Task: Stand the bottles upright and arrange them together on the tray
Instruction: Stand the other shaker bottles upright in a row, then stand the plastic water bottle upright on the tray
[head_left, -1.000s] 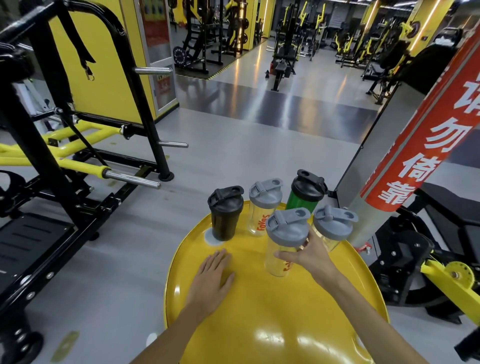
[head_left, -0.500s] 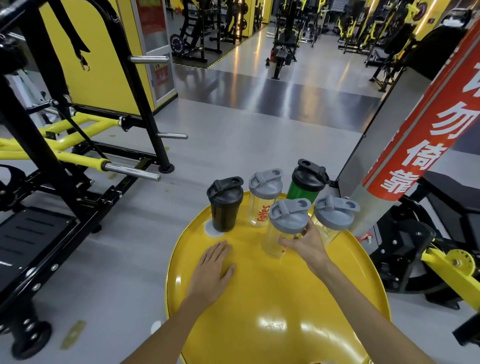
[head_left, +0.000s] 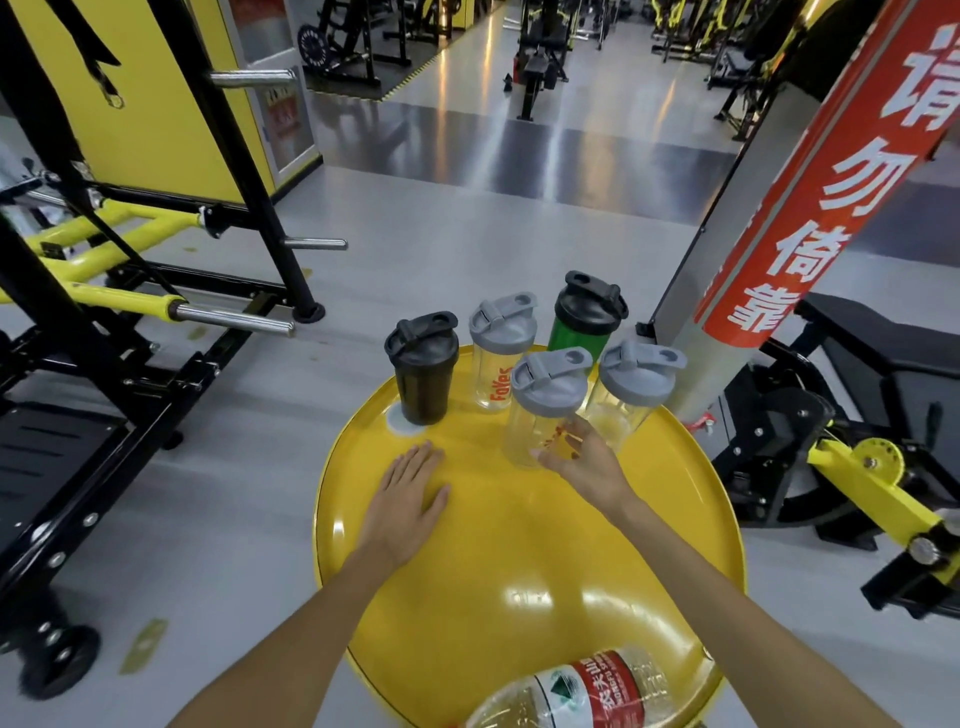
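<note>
Several shaker bottles stand upright at the far side of a round yellow tray (head_left: 524, 582): a black one (head_left: 422, 370), a clear one with a grey lid and orange lettering (head_left: 500, 353), a green one with a black lid (head_left: 583, 318), and two clear grey-lidded ones (head_left: 540, 410) (head_left: 631, 389). My right hand (head_left: 584, 460) is just in front of the nearest clear bottle, fingers spread, fingertips at its lower wall. My left hand (head_left: 408, 499) lies flat on the tray, holding nothing. A clear water bottle with a red label (head_left: 576, 693) lies on its side at the tray's near edge.
A black and yellow weight rack (head_left: 130, 249) stands to the left on the grey floor. A grey post with a red sign (head_left: 800, 202) rises just right of the tray, with a black and yellow machine (head_left: 857, 447) behind it.
My right hand has loosened from the nearest clear bottle and drawn back slightly. The view tilted down, bringing the lying water bottle into sight. My left hand stays flat.
</note>
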